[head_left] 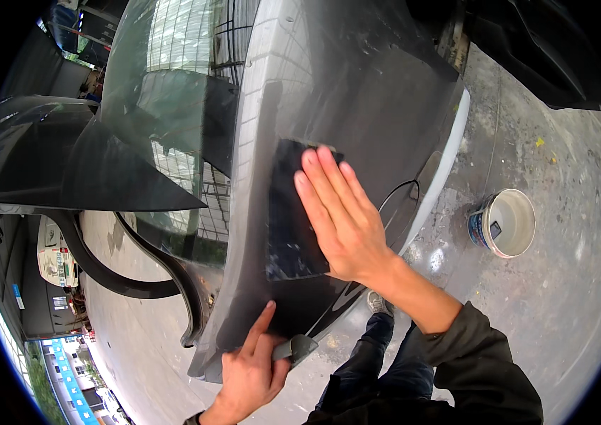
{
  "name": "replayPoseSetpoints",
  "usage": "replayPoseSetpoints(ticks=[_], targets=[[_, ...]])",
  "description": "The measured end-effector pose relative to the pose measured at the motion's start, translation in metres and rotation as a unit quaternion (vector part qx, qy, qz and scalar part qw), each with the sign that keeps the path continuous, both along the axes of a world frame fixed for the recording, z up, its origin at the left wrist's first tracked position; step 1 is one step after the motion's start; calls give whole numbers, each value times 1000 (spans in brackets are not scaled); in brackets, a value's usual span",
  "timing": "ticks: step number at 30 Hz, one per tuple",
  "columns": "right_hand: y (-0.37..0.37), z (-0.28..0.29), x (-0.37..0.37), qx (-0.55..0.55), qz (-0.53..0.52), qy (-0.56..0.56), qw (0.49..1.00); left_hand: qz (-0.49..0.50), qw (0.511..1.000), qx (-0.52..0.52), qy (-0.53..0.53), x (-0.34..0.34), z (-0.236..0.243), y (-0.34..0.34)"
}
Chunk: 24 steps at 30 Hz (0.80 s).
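Observation:
My right hand (343, 219) lies flat, fingers stretched and close together, on a dark sheet that looks like sandpaper (288, 234). The sheet rests against a dull grey car body panel (378, 92); my right thumb is hidden. Lower down, my left hand (252, 368) has its index finger stretched out, the tip at the panel. Its other fingers curl around a grey, rounded, handle-like piece (298, 348) at the panel's lower end.
Left of the panel are the car's window (166, 106) and a dark side mirror (31, 152). A white bucket (513, 223) with a small dark item inside stands on the stained concrete floor (563, 283) at right. My shoe (377, 302) is beside the panel. Another vehicle (56, 251) is far left.

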State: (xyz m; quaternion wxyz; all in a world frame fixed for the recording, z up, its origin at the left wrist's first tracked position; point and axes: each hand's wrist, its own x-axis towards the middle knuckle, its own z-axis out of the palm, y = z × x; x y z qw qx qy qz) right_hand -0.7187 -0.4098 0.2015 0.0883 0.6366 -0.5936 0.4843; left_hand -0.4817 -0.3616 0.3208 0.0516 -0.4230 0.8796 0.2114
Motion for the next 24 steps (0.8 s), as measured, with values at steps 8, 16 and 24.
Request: replayPoseSetpoints(ticks=[8,16,24], targets=[[-8,9,-27,-9,51,99,994,46,997,47,35,6,-5,12],[-2,-1,-15,-5,27,97,995,77,993,57,76,0,-5,13],[-6,13,-15,-8,23,70,997,80,991,63,86,-3,-8,16]])
